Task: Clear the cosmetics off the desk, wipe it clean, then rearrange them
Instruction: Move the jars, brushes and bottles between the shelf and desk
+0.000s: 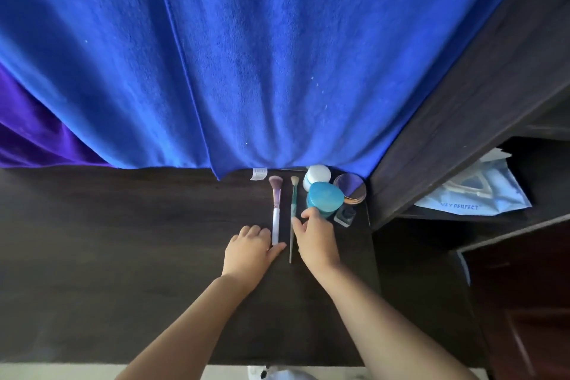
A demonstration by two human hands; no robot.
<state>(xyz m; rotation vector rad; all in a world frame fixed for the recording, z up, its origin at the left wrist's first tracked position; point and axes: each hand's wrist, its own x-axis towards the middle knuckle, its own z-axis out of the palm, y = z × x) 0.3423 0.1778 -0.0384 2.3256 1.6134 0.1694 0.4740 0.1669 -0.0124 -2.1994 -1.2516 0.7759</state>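
Note:
On the dark desk (123, 256), at its back right, two makeup brushes lie side by side, bristles pointing away. The white-handled purple brush (276, 210) has its handle end touching my left hand (249, 251), whose fingers are curled, thumb beside the handle. The thin teal brush (293, 213) lies just left of my right hand (314, 239), thumb and forefinger at its handle. Right of the brushes stand a teal jar (325, 196), a white jar (316, 176), a round compact (350, 188) and a small dark bottle (345, 216).
A large blue towel (246, 55) hangs behind the desk, its hem reaching the desktop; purple cloth (27, 133) shows at left. A dark wooden shelf unit (462, 102) stands at right, with a pale blue packet (475, 191) on a shelf. The desk's front edge is near me.

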